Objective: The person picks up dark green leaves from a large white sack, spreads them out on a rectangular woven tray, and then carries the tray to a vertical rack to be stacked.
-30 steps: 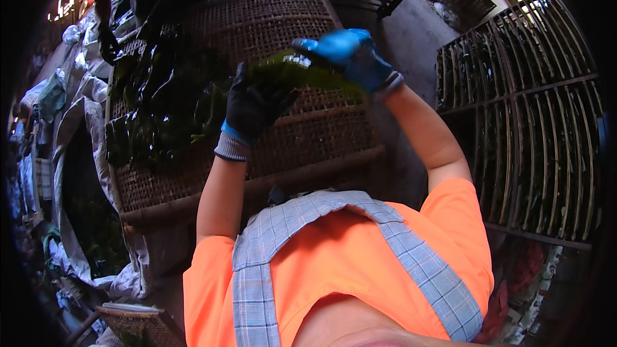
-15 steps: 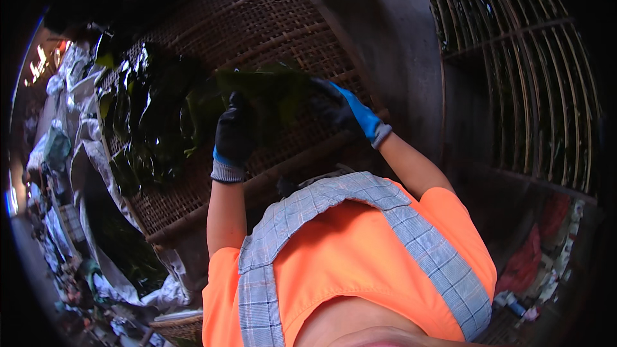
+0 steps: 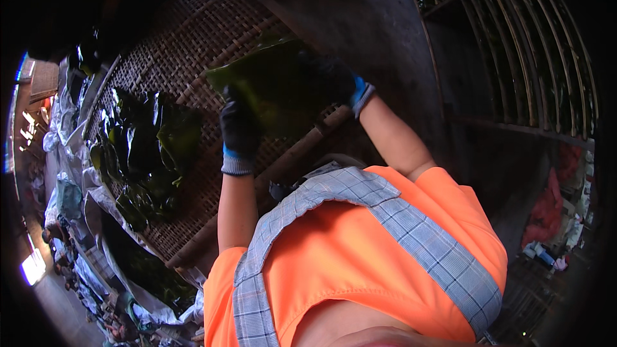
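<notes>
A broad, thin, dark green sheet that looks like kelp [image 3: 270, 83] is stretched between my gloved hands above a woven bamboo tray [image 3: 199, 29]. My left hand [image 3: 239, 122], in a black and blue glove, pinches its left part with the thumb on top. At the sheet's right end is my right hand [image 3: 331, 80], closed on the edge; its dark fingers blend into the shadow. To the left, a heap of glossy wet kelp [image 3: 138, 148] lies on the same tray, apart from the held sheet.
A rack of thin poles [image 3: 527, 51] with dark strips between them stands at the far right. Crumpled pale plastic sheeting [image 3: 64, 122] lines the left side, with more dark green pieces [image 3: 151, 270] below. A red bundle [image 3: 546, 212] lies at lower right.
The sheet is now spread flatter and wider between my hands, nearer to me and clear of the heap. My view has turned, so tray and rack sit differently.
</notes>
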The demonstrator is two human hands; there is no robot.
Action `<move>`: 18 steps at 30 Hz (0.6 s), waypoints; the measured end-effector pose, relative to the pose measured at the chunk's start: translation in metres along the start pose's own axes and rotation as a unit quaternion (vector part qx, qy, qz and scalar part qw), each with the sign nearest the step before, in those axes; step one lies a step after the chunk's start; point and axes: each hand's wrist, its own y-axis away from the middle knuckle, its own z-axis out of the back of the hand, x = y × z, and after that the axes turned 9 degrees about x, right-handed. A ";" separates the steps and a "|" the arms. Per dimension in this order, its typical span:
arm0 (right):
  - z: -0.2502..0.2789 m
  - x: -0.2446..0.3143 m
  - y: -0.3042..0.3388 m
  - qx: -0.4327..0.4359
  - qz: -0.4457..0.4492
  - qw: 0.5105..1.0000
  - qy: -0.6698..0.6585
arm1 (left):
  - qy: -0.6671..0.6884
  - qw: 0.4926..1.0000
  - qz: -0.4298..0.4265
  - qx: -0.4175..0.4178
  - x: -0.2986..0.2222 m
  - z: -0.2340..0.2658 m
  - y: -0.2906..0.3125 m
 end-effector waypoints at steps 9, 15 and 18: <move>-0.002 -0.077 0.036 -0.024 -0.445 0.890 0.099 | -0.231 0.960 0.065 -0.148 0.037 0.089 -0.024; 0.026 -0.019 0.010 0.184 -0.463 0.818 0.288 | -0.381 0.898 0.103 -0.192 0.018 0.104 0.001; 0.033 -0.016 0.025 0.066 -0.411 0.817 0.398 | -0.609 0.737 -0.101 -0.275 -0.024 0.057 0.037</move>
